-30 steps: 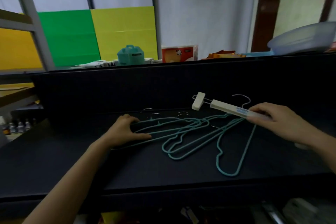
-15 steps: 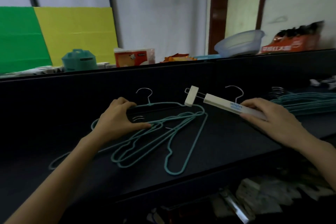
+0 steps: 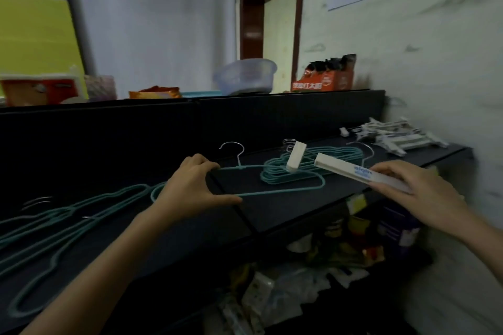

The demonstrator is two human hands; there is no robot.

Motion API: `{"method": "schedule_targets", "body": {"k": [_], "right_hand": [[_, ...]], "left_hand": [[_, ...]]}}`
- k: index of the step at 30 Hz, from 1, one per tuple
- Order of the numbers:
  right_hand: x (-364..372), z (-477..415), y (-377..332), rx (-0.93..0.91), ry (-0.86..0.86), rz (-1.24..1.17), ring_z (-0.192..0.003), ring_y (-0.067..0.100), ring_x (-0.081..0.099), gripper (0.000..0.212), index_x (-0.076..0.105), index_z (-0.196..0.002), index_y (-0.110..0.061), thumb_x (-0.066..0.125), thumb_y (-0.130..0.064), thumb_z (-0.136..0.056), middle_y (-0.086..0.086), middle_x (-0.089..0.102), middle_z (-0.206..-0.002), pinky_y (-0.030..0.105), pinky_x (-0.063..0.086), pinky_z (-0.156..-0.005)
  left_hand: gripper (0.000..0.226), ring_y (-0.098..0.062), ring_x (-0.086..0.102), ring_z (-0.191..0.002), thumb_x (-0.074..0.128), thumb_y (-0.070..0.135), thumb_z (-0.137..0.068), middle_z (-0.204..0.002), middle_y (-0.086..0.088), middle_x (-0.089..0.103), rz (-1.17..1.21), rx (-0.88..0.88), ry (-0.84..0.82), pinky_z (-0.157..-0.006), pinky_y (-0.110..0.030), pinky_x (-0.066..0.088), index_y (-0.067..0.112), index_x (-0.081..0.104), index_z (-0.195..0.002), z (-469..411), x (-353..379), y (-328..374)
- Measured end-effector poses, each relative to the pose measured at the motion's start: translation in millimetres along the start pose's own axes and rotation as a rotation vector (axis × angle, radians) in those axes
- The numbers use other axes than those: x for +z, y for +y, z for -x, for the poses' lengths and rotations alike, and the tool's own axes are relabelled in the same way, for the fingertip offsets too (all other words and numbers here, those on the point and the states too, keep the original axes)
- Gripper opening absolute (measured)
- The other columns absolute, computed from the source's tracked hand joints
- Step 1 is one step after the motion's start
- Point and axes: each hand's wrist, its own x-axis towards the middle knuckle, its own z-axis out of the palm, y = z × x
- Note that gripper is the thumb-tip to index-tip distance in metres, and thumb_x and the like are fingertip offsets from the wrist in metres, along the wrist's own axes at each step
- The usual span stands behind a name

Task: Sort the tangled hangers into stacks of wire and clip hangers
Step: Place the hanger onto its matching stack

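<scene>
Head view: both hands grip hangers over the black bench [image 3: 285, 215].
The left hand [image 3: 190, 187] pinches a teal wire hanger [image 3: 283, 191] by its shoulder above bare bench top, with the tangle [image 3: 62, 212] to its left. The right hand [image 3: 416, 193], past the bench's front edge, holds a white clip hanger [image 3: 343, 168] with blurred blue lettering beside the wire stack [image 3: 334, 153]. The clip stack [image 3: 402, 137] lies at the far right end by the wall.

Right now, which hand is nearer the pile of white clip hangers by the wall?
Right. The right hand is just in front of the pile, holding a clip hanger; the left hand grips a wire hanger well leftward.
</scene>
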Motion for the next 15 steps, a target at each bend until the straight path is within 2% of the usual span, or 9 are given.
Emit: {"method": "schedule_targets", "body": {"k": [3, 6, 9, 15], "right_hand": [[-17.5, 1.8, 45.9, 0.029, 0.02, 0.003, -0.083, 0.006, 0.059, 0.035, 0.051, -0.099, -0.05, 0.044, -0.066, -0.069, -0.022, 0.06, -0.096, 0.039, 0.049, -0.068], [-31.0, 1.1, 86.0, 0.059, 0.023, -0.004, -0.089, 0.012, 0.06, 0.034, 0.05, -0.099, -0.051, 0.045, -0.067, -0.069, -0.02, 0.061, -0.098, 0.045, 0.05, -0.075], [-40.0, -1.8, 119.9, 0.099, 0.039, 0.002, -0.091, 0.014, 0.06, 0.022, 0.05, -0.098, -0.051, 0.055, -0.055, -0.077, -0.017, 0.061, -0.099, 0.046, 0.049, -0.077], [-46.7, -20.2, 172.1, 0.122, 0.078, -0.051, -0.088, 0.016, 0.061, 0.019, 0.054, -0.096, -0.042, 0.065, -0.037, -0.081, -0.01, 0.063, -0.096, 0.037, 0.046, -0.073]], "left_hand": [[0.114, -0.015, 0.041, -0.107, 0.042, 0.087, -0.04, -0.11, 0.003, 0.045, 0.0, 0.023, -0.001, -0.089, -0.028, 0.039, 0.014, 0.05, -0.128, -20.8, 33.4, 40.4], [0.109, -0.013, 0.04, -0.103, 0.044, 0.085, -0.042, -0.106, 0.005, 0.043, 0.021, 0.016, 0.005, -0.084, -0.026, 0.038, 0.015, 0.051, -0.126, -42.3, 60.0, 72.1], [0.103, -0.011, 0.038, -0.096, 0.048, 0.083, -0.047, -0.099, 0.007, 0.039, -0.008, 0.011, 0.008, -0.081, -0.025, 0.038, 0.014, 0.052, -0.124, -68.8, 79.8, 94.7], [0.088, -0.017, 0.043, -0.099, 0.059, 0.076, -0.058, -0.102, 0.001, 0.045, -0.079, -0.026, 0.037, -0.08, -0.027, 0.039, 0.014, 0.054, -0.121, -122.2, 114.4, 117.5]]}}
